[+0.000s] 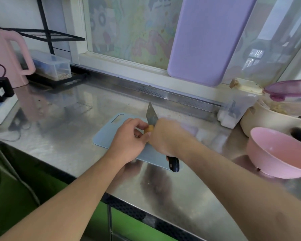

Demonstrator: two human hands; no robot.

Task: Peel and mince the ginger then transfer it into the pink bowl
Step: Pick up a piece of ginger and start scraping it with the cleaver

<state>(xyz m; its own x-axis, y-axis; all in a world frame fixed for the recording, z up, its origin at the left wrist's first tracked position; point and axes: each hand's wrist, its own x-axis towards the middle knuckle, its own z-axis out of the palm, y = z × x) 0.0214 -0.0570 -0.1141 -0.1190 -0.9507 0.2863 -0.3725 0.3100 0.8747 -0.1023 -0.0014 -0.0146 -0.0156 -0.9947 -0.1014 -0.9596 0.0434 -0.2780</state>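
A small tan piece of ginger (pixel 149 129) is pinched in the fingers of my left hand (pixel 129 140) above the pale blue cutting board (pixel 104 134). My right hand (pixel 165 136) grips a cleaver (pixel 151 115) by its dark handle, whose end sticks out below my wrist. The blade points up and away, its edge against the ginger. The pink bowl (pixel 274 153) stands on the steel counter at the right, nothing visible inside it.
A pink kettle (pixel 5 56) and a white base with a black device (pixel 0 98) are at the left. A clear box (pixel 50 65) sits at the back left. A purple board (pixel 207 37) leans on the window. Containers (pixel 268 112) crowd the right.
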